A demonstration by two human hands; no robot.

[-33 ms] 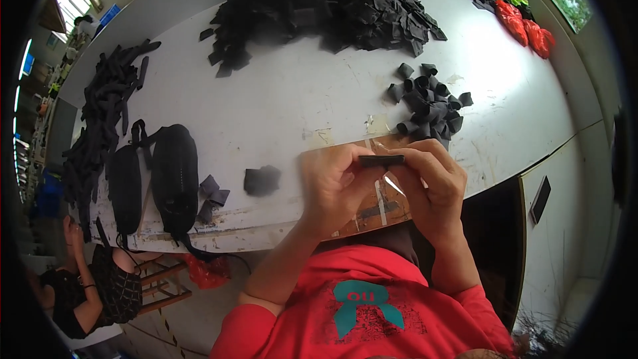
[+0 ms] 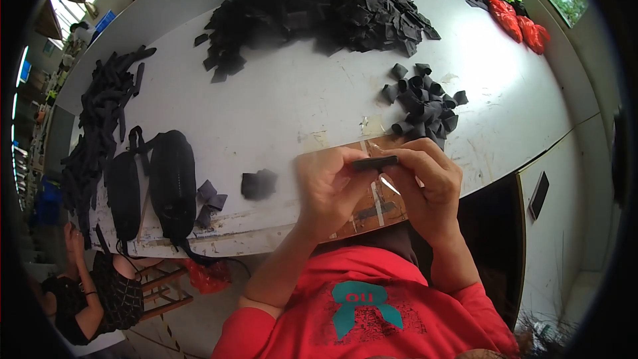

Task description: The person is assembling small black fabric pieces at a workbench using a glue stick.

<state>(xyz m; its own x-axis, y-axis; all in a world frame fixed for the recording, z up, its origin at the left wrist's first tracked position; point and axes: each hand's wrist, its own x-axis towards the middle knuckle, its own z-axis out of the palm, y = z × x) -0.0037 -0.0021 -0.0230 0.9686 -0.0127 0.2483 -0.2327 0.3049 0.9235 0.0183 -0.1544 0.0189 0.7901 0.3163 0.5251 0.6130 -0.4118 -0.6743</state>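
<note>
Between my two hands is a small dark strip of folded black fabric (image 2: 375,163), held above a brown board (image 2: 345,228). My left hand (image 2: 327,189) pinches its left end, with fingers curled around it. At the other end, my right hand (image 2: 430,183) grips with thumb and fingers closed. Part of the strip is hidden by the fingers. Just beyond the board lies a small heap of curled black fabric pieces (image 2: 425,103). On the white table (image 2: 286,100), left of my left hand, rests a flat stack of black pieces (image 2: 258,185).
A large heap of flat black pieces (image 2: 372,6) covers the far side. At left are two black pouches (image 2: 173,183), a few loose pieces (image 2: 211,196) and a pile of black tubes (image 2: 106,100). Red plastic bags (image 2: 518,25) sit far right. Another person (image 2: 100,286) sits at left.
The fabric strip has tipped slightly, its right end now higher than its left. The view has shifted a little; both hands keep their grip.
</note>
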